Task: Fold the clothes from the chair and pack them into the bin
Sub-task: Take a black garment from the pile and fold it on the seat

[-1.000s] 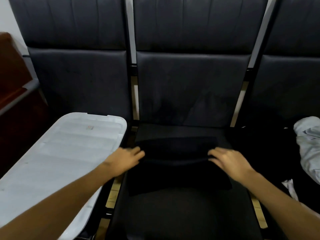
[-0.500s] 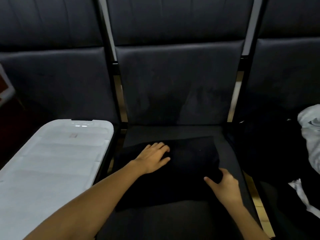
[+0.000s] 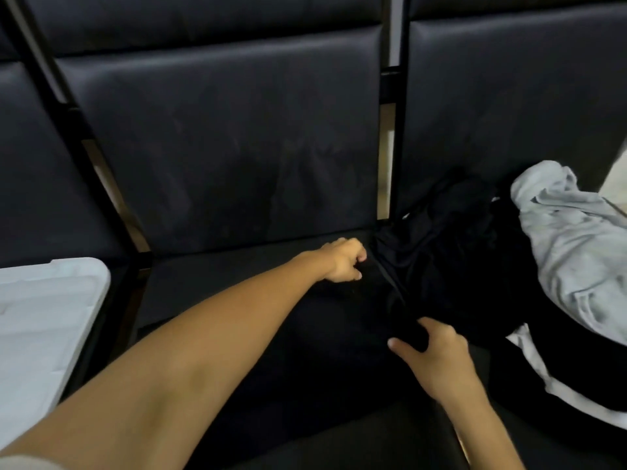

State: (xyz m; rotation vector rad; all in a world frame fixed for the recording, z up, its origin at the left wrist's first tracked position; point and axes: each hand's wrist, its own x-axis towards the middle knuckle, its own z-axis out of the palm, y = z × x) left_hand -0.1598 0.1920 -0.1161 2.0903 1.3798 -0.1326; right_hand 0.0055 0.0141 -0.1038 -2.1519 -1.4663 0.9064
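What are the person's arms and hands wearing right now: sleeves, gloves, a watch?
Both forearms are bare to the frame edge. The left hand and right hand show no gloves, rings or watch. A pale sleeve edge shows at the bottom-left corner.

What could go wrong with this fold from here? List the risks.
1. The black garment lies on an equally dark chair seat, so its edges are hard to see; the fold may come out crooked.
2. The left hand and right hand both grip its right edge, right beside the black clothes pile; a pull could drag some of that along.
3. The white bin lid appears closed, so packing may stall.
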